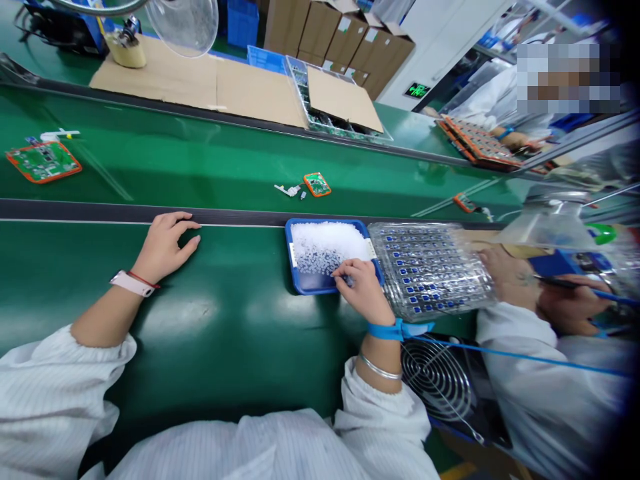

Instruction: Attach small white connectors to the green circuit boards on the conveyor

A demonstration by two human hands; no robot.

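My left hand lies on the green bench near the dark edge strip, fingers apart and holding nothing. Over the front right of a shallow blue tray is my right hand, its thumb and fingers pinched together. Many small translucent white pieces fill the tray, heaped at the back and scattered thinly toward the front. Whatever sits between the right fingertips is too small and hidden to make out. Right of the tray stands a clear plastic blister tray with rows of small blue-topped parts.
Beyond the strip, a green belt carries an orange-edged circuit board, a smaller one and another. A co-worker's hands are close on the right. A fan sits below them. A blue wrist cord runs rightward.
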